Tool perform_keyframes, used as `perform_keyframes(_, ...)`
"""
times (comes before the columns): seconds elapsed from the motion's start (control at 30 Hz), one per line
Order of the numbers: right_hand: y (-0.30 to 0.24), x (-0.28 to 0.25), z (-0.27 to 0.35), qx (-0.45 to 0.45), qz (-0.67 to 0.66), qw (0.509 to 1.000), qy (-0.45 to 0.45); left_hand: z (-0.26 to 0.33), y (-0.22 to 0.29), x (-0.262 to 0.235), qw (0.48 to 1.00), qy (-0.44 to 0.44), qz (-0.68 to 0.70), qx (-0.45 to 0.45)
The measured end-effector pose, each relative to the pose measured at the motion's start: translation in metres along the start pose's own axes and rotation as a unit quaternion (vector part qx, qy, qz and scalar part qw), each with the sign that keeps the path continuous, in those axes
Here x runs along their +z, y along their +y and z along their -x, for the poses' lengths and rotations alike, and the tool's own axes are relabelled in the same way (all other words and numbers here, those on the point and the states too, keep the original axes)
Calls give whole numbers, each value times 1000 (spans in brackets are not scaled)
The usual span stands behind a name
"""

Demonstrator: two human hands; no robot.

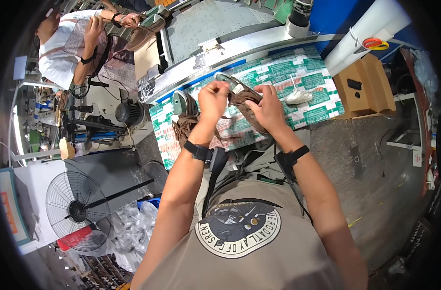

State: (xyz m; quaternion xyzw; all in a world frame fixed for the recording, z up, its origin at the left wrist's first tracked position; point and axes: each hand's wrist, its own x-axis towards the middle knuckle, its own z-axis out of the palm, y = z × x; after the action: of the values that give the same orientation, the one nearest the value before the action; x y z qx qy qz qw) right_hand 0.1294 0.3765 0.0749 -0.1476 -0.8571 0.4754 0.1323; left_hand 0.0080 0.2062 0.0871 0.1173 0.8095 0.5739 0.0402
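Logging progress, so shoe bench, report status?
Right hand gripping brown shoe. Left hand close by, grip unclear. Second shoe to left. White bundle right, clear of hands.

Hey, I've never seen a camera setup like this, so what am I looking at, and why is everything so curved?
There's no robot here. A fisheye camera worn on a person's head looks down, so straight edges bend. The two bare arms are that person's own. The right hand holds a brown shoe; the left hand is pinched beside it, though what is between its fingers is unclear. A second shoe sits to the left and a crumpled white bundle to the right, all on a green-and-white patterned table. At upper left, another person is also handling footwear.
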Motion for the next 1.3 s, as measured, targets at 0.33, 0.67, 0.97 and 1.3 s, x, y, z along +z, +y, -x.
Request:
perform_keyframes(0.33,24,-8,-26,-53,6,998,18,-39,219,-57,967,-98,201,118)
perform_keyframes(0.67,17,-4,-25,-135,-18,990,-20,55,11,-7,976,-119,-160,87)
perform_keyframes(0.97,16,-25,-33,-186,106,974,-67,57,27,16,975,-64,-197,80)
perform_keyframes(1.3,-17,-92,-44,71,-507,787,-343,38,32,23,966,-60,-242,71)
